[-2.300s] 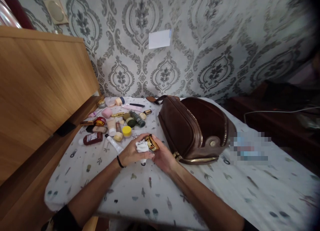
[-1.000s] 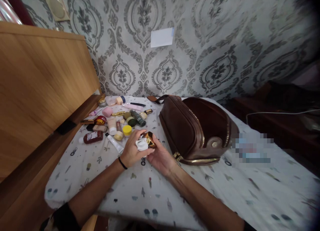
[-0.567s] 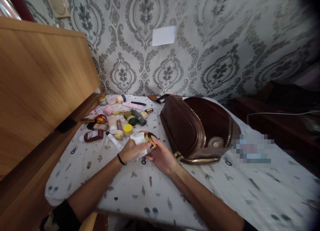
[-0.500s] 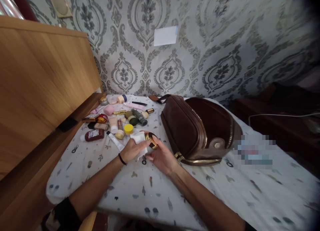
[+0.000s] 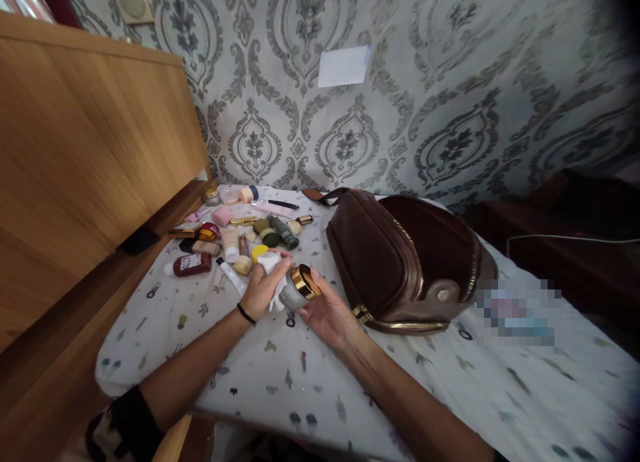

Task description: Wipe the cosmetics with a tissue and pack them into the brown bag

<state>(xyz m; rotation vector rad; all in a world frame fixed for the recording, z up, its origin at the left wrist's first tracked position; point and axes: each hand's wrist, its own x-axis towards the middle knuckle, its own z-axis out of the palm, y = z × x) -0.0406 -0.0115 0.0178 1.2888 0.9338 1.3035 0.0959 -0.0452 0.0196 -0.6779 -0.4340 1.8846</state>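
Note:
My right hand point(image 5: 327, 310) grips a small grey jar with a gold lid point(image 5: 299, 288), tilted on its side above the patterned cloth. My left hand point(image 5: 260, 290), with a black band on the wrist, pinches a crumpled white tissue point(image 5: 273, 267) and presses it against the jar's base. Both hands hover just left of a brown leather bag point(image 5: 400, 259) with gold zips that lies on the table.
Several cosmetics lie at the back left: a dark red bottle point(image 5: 190, 264), a white tube point(image 5: 232, 276), a yellow-lidded jar point(image 5: 259, 251), a pink pot point(image 5: 221, 216). A wooden headboard point(image 5: 85, 155) rises on the left. A black phone point(image 5: 139, 240) sits on its ledge. Patterned wallpaper stands behind.
The jar has been turned so its grey body shows. My left hand has moved the tissue from the lid to the jar's base. The camera has shifted a little leftward.

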